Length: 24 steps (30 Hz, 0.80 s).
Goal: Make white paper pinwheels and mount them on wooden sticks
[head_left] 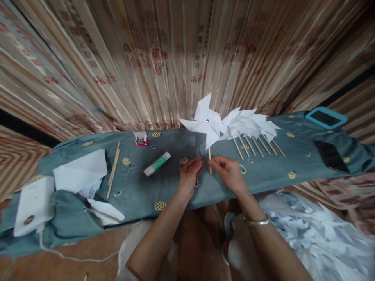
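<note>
A white paper pinwheel [215, 123] with a silver pin at its centre stands out at the back edge of the table. My right hand [227, 169] pinches the lower part of its wooden stick between thumb and fingertips. Just left of the stick is my left hand [191, 173], fingers loosely bent and apart from the stick, with nothing visible in them. To the right, several finished pinwheels [252, 124] lie overlapping in a row, their sticks pointing toward me. A green and white glue stick [157, 164] lies left of my hands.
Left on the green tablecloth [137, 210] are a small red box of pins [141, 139], loose wooden sticks [113, 169], white paper sheets [80, 169] and a white corded device [35, 205]. At right lie a blue-framed tablet [326, 117] and a dark phone [331, 156]. A plastic bag [316, 234] holds white paper pieces.
</note>
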Motion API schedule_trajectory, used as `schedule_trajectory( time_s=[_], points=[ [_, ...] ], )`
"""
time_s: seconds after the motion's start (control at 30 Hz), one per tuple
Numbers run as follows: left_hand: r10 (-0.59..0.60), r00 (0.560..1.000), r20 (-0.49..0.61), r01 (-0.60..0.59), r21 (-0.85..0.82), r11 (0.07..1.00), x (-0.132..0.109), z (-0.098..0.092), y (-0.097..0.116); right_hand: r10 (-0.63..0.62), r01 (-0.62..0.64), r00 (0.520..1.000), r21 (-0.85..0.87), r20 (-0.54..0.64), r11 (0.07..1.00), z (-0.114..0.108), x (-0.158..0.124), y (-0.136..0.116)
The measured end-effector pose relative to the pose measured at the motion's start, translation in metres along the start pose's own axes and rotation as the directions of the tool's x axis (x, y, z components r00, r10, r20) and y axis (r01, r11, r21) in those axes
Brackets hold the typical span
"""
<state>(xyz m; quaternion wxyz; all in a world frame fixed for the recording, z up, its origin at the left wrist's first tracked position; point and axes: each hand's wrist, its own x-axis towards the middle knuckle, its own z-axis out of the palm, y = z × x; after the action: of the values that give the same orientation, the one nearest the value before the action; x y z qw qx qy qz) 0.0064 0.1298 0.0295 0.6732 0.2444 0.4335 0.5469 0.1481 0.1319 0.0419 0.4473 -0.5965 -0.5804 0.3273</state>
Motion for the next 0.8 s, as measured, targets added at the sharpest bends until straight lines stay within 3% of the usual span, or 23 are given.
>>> schedule_trajectory(
  time_s=[0.13,0.23,0.33,0.6,0.8],
  points=[
    [-0.018,1.000,0.008,0.018,0.000,1.000,-0.003,-0.003,0.002,-0.053,0.029,0.994,-0.247,-0.092,0.969,-0.034,0.035,-0.002],
    [-0.020,1.000,0.011,0.020,0.000,1.000,-0.005,-0.005,0.004,-0.087,0.006,0.987,-0.516,-0.133,0.856,-0.061,0.057,0.006],
    [-0.025,1.000,0.007,0.025,-0.016,1.000,-0.006,-0.008,0.007,-0.076,-0.016,0.988,-0.571,-0.137,0.821,-0.077,0.070,0.023],
    [-0.022,1.000,0.022,0.022,0.009,1.000,-0.010,-0.011,0.007,0.064,-0.113,0.993,-0.708,-0.096,0.698,-0.079,0.085,0.067],
    [-0.031,0.999,0.029,0.030,0.020,0.999,-0.011,-0.013,0.007,0.101,-0.131,0.991,-0.810,-0.089,0.572,-0.082,0.083,0.059]
  ],
)
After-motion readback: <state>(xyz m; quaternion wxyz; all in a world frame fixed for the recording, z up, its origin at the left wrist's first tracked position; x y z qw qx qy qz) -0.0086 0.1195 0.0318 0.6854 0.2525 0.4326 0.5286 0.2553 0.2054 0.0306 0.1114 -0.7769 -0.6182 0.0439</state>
